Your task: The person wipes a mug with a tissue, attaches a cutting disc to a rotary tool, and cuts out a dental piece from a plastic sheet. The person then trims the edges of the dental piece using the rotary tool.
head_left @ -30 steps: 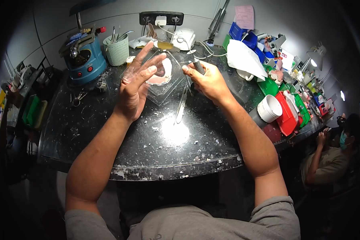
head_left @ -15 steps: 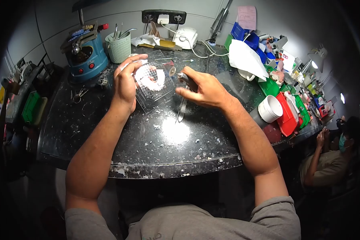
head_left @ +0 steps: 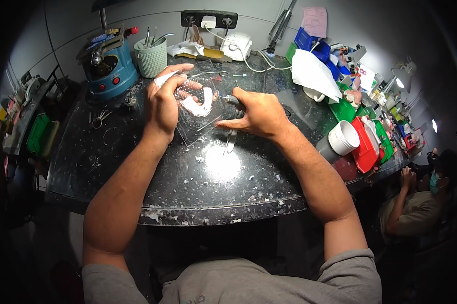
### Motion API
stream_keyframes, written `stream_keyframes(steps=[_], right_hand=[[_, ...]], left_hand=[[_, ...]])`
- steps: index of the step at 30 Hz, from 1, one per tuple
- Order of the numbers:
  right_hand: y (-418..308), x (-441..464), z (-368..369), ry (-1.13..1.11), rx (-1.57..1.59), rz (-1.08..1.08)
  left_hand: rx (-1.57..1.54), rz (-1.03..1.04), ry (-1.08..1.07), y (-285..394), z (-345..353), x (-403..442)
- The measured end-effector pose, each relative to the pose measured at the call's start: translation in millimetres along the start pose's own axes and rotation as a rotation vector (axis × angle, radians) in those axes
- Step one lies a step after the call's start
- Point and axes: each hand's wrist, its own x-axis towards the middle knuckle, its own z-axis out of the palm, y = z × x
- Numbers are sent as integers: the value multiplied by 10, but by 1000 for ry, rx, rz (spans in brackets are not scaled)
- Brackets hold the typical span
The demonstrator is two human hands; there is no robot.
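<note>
My left hand (head_left: 161, 107) is closed around the left side of a clear plastic sheet (head_left: 192, 133), held tilted above the bench. A whitish, arch-shaped piece (head_left: 204, 107) shows in the sheet's middle, and fingers show through the plastic behind it. In my right hand (head_left: 263, 114) is a dark rotary handpiece (head_left: 233, 101), its fingers wrapped round the body. The small round cutting disc (head_left: 216, 96) at its tip is against or very near the right side of the arch; contact cannot be made out. My right thumb reaches to the sheet's lower right edge.
A blue machine (head_left: 112, 76) and a cup of tools (head_left: 152, 60) stand back left. A slim metal tool (head_left: 231, 142) lies below my right hand. A white tub (head_left: 343, 138), a red bin (head_left: 364, 147) and a green bin (head_left: 342, 107) stand right; a co-worker (head_left: 416, 207) sits beyond.
The clear sheet has shifted right and tilted in my left hand. The disc has moved slightly left and down, closing the gap to the sheet, and my right thumb now reaches its edge.
</note>
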Motion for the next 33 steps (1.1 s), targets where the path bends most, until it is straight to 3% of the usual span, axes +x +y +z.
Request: stream_keyframes(steps=[33], right_hand=[[0, 5, -2, -88, 20, 39]], left_hand=[[68, 28, 8, 15, -22, -9]])
